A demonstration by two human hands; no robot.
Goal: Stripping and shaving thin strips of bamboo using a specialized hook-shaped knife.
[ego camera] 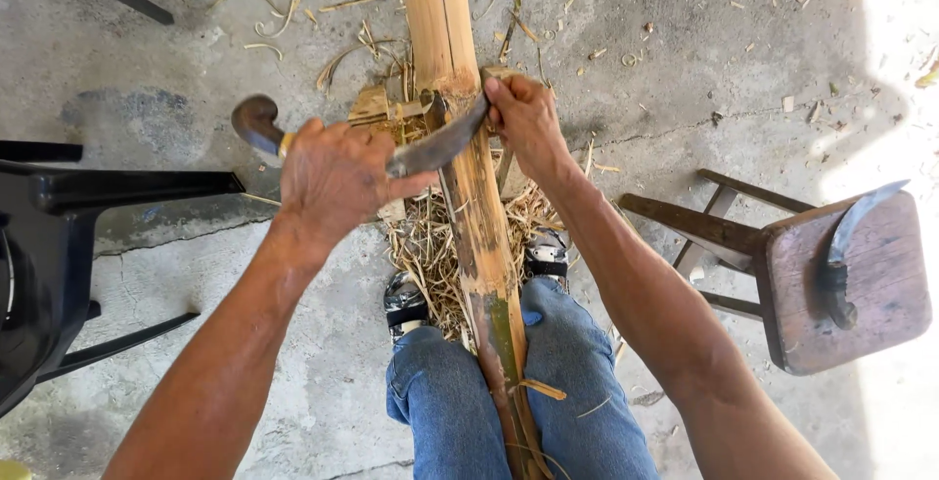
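— What did we record for the hands?

— We found the left hand (333, 177) closed around the wooden handle of a curved knife (430, 147), and the right hand (523, 118) gripping the blade's far end. The blade lay across a bamboo pole (469, 196).

— And the pole's position?

— We noted it ran lengthwise between the person's knees, away across the concrete floor (704, 69). Shavings (430, 245) were heaped around it, near the feet.

— Surroundings?

— We logged a wooden stool (861, 284) to the right carrying a second curved knife (846, 255), well apart from both hands, and a black chair (59, 245) to the left.
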